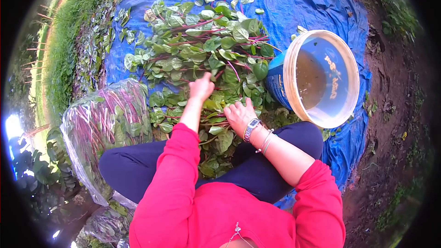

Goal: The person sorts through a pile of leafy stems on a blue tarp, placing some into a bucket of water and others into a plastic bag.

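Observation:
A large heap of Malabar spinach (197,41), green leaves on purple-red stalks, is spread in front of me. At the heap's near edge is my left hand (202,87), its fingers drawn together among the leaves; what lies between them is hidden. My right hand (239,117), with a ring and a wristwatch (251,128), is curled over a smaller bunch of spinach stems (216,120) close to my lap. More loose leaves (211,163) lie between my crossed legs.
On the right a blue bucket (337,80) with a pale rim leans, murky liquid inside. A clear plastic bag (108,119) packed with stems is at my left knee; another filled bag (108,225) lies behind it. Blue tarp (294,0) covers the ground, with soil (390,110) beyond.

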The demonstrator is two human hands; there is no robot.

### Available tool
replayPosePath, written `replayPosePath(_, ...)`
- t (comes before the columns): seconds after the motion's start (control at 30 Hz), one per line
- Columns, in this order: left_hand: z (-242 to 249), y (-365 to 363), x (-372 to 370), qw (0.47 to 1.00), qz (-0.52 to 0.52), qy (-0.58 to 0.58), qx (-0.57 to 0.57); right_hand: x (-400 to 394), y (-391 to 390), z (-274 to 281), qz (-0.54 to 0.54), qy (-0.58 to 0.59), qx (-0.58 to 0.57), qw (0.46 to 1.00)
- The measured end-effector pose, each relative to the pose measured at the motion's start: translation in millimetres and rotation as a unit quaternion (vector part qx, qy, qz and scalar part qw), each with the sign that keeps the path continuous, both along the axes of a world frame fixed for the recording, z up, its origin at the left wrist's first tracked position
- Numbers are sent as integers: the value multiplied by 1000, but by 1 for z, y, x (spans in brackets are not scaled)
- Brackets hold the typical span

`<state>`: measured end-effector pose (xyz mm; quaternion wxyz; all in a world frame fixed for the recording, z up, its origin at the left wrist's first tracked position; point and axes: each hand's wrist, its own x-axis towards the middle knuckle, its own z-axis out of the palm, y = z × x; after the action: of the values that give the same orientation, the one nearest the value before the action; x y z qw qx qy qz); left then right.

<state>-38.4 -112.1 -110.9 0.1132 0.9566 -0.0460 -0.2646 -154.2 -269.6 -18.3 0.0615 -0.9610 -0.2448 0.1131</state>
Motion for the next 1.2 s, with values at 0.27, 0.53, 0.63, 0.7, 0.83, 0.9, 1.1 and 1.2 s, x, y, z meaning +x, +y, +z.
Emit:
replayPosePath(0.27, 77, 56, -17, 966, 36, -181, -180, 8, 2, 7, 12, -78, 46, 996)
replayPosePath(0.53, 80, 65, -41, 901, 69, 104, -416, 16, -1, 14, 27, -204, 99, 974)
replayPosePath(0.63, 85, 79, -32, 897, 25, 204, -392, 11, -1, 9, 22, -133, 87, 987)
replayPosePath(0.7, 84, 79, -29, 934, -15, 84, -347, 9, -1, 10, 15, -100, 64, 993)
replayPosePath(0.83, 102, 69, -29, 927, 89, 29, -363, 11, -2, 9, -7, -59, 66, 996)
replayPosePath(0.9, 110, 58, -36, 910, 95, 106, -389, 12, -1, 15, -20, -45, 70, 996)
replayPosePath(1.1, 99, 33, -50, 940, -36, -20, -338, 12, -1, 19, -35, 8, 60, 998)
replayPosePath(1.2, 94, 27, -54, 925, -45, -104, -362, 12, 0, 17, -54, -7, 71, 996)
